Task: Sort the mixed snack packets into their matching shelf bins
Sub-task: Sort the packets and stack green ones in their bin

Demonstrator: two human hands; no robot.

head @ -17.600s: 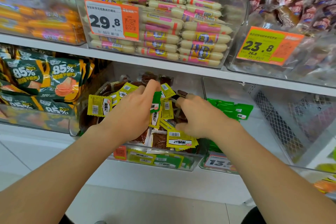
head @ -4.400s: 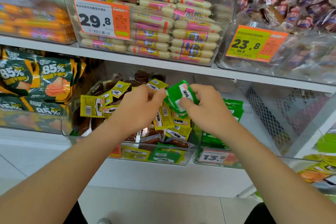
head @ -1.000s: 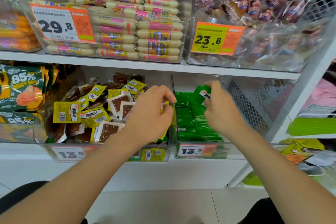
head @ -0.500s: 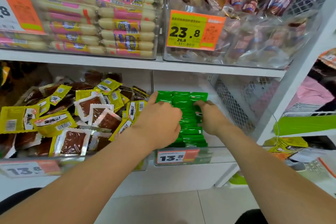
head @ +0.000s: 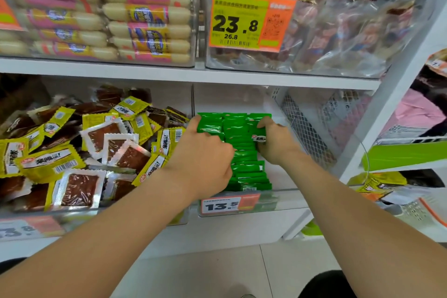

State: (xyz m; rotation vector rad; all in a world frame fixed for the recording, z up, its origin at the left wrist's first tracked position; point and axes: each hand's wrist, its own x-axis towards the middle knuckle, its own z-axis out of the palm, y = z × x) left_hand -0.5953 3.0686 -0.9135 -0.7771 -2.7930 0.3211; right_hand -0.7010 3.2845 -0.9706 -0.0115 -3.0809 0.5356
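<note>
squaring green packets in bin
left hand, right hand clasp the row; next i'd search yellow packets at nine o'clock.

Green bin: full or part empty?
Part empty: green packets fill one row at its left; bare floor of the bin shows to their right.

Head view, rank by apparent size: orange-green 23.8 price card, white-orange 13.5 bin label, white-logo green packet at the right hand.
1. Orange-green 23.8 price card, clearly largest.
2. White-orange 13.5 bin label.
3. White-logo green packet, smallest, though the right hand covers part of it.
</note>
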